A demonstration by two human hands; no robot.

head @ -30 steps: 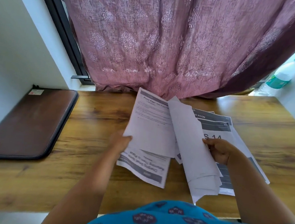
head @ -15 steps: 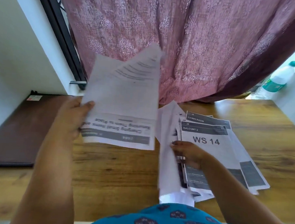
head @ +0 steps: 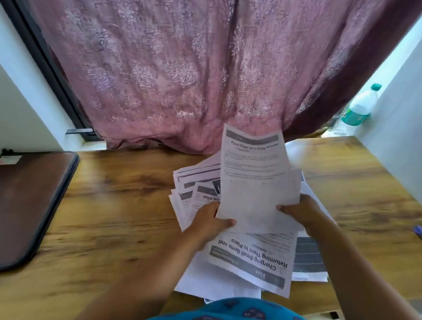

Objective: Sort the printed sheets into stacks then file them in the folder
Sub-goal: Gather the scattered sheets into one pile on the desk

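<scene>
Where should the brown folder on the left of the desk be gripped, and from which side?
Take the brown folder by its right long edge, coming from the right over the bare wood of the desk. It lies flat and closed with its left side near the wall, so that rounded right rim looks the most open to fingers. Both hands hold sheets now.

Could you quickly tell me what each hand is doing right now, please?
Left hand: grips the printed sheets.
Right hand: grips the same sheets.

The body text of the upright sheet (head: 255, 178) is blurred beyond reading, and the folder (head: 16, 207) is cut off by the left edge.
</scene>
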